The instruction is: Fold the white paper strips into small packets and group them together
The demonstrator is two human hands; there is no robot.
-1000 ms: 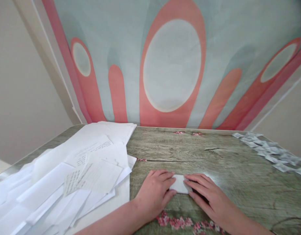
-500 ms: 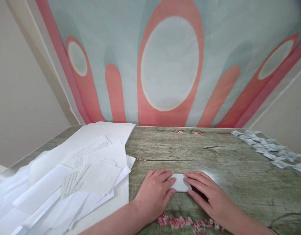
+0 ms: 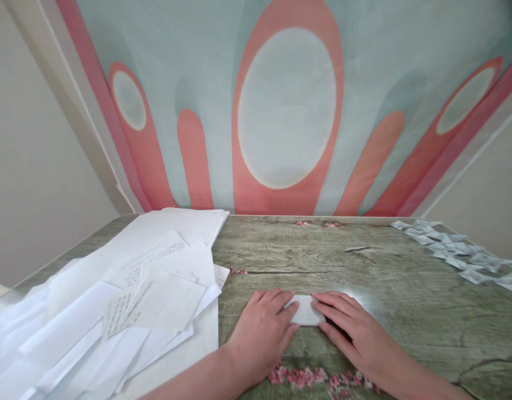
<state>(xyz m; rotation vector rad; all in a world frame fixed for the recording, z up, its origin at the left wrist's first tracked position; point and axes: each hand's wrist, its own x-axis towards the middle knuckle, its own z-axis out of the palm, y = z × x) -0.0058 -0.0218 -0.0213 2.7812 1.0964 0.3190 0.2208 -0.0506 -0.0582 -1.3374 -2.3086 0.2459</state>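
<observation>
A small folded piece of white paper (image 3: 306, 310) lies flat on the wood-patterned table (image 3: 364, 266), near its front edge. My left hand (image 3: 264, 330) rests palm down at the paper's left side, fingers stretched out and pressing on its edge. My right hand (image 3: 351, 329) lies flat at the paper's right side, with its fingers stretched over that edge. Both hands press the paper down; neither lifts it.
A loose heap of white sheets and envelopes (image 3: 126, 300), some with handwriting, covers the table's left side. Several small folded paper pieces (image 3: 456, 250) lie scattered at the far right. A wall with pink and pale blue shapes (image 3: 287, 105) rises behind the table.
Both hands stay pressed on the folded paper, almost unmoved. The view has shifted slightly.
</observation>
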